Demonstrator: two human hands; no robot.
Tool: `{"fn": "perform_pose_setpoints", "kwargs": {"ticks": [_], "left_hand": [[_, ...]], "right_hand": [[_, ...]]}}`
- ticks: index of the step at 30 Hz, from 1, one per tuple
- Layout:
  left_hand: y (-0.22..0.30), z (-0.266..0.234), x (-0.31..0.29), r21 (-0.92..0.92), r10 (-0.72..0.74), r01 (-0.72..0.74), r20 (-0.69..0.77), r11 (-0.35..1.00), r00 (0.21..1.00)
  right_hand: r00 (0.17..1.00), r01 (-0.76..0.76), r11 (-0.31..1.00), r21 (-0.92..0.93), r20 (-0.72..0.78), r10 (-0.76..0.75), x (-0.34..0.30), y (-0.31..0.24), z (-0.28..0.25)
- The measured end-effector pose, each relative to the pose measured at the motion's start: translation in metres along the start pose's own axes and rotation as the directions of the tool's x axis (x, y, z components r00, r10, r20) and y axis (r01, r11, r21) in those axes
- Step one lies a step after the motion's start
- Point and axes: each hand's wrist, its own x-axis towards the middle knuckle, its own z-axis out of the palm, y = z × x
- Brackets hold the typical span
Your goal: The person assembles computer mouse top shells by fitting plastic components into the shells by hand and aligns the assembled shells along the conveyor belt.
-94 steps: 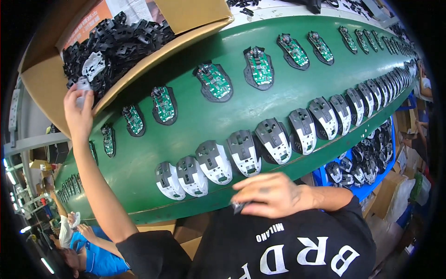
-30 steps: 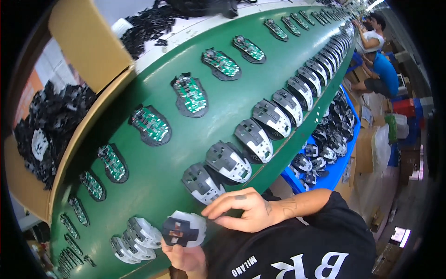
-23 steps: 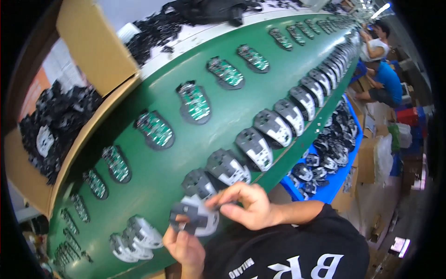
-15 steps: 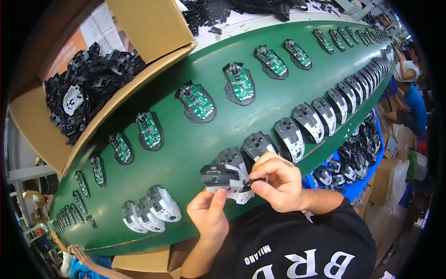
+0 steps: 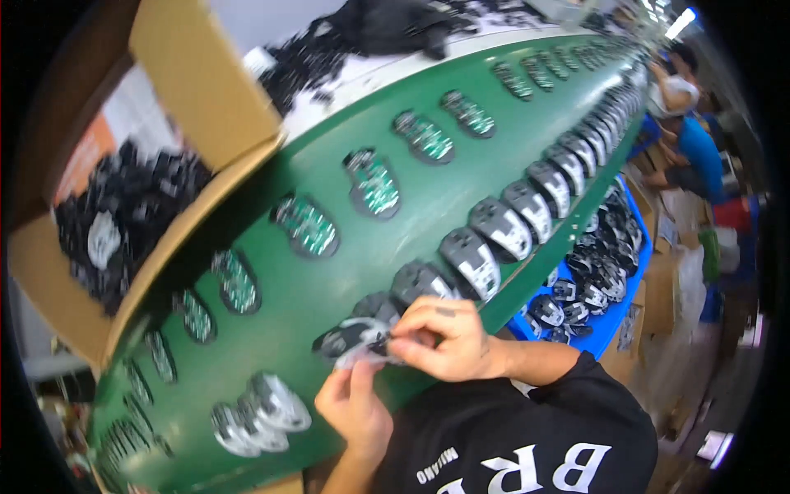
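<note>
At your far left sits a cardboard box [image 5: 206, 99] of black parts [image 5: 123, 222]. Your left hand [image 5: 355, 405] pinches the mouse shell [image 5: 355, 339] from below, over the near edge of the green counter [image 5: 329, 280]. Your right hand [image 5: 444, 339] closes its grip on the shell's right end, fingertips pressed to it. Rightward, a row of shells [image 5: 502, 230] runs along the counter, circuit boards [image 5: 374, 181] behind, and a blue bin [image 5: 617, 317] lies below.

Mouse shell [image 5: 355, 339]: black and grey plastic, slightly glossy. Conveyor belt [image 5: 461, 198]: green, smooth, faint sheen. Circuit boards [image 5: 372, 183]: green, glinting metal points. Box [image 5: 206, 90]: brown matt cardboard. Bin [image 5: 619, 305]: blue plastic.
</note>
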Motion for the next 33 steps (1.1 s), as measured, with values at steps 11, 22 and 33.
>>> {"fn": "perform_pose_setpoints", "kwargs": {"ticks": [11,22,33], "left_hand": [[-0.018,-0.018,0.008,0.422,0.647,-0.556,-0.104,0.716,0.756],[-0.001,-0.009,0.006,0.524,0.726,-0.61,-0.023,0.594,0.687],[-0.018,-0.043,0.015,0.494,0.59,-0.491,-0.056,0.717,0.806]], "right_hand": [[0.866,-0.494,0.473,0.73,0.368,0.338,-0.005,-0.011,0.034],[0.778,-0.628,0.268,0.731,0.575,0.254,-0.006,0.013,0.053],[0.987,-0.151,0.866,0.476,0.118,0.107,-0.008,0.013,0.052]]}}
